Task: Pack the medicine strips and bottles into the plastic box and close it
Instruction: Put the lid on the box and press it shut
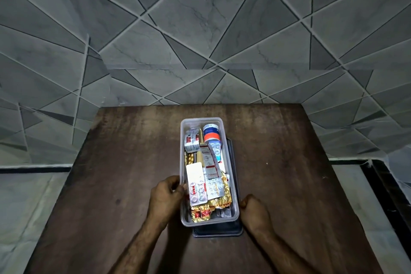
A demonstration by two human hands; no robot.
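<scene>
- We see a clear plastic box (231, 176) in the middle of the frame, standing open on a dark wooden table (111, 173).
- The box sits on a dark lid (216, 232), whose edge shows below the box's near end and along its right side.
- Inside, medicine strips (195, 187) lie stacked lengthwise; a white-and-red one is on top at the lower left, and gold foil strips (222, 199) fill the near end.
- A round bottle (211, 132) with a blue and orange label lies at the upper right of the box, near its far end.
- Our left hand (165, 197) is at the box's left wall, fingers curled against it; the thumb reaches over the rim onto the white strip.
- Our right hand (253, 209) is at the lower right corner of the box, fingers curled in; we cannot tell whether it grips the box, the lid or nothing.
- Grey patterned tiles (200, 18) cover the wall across the upper frame.
</scene>
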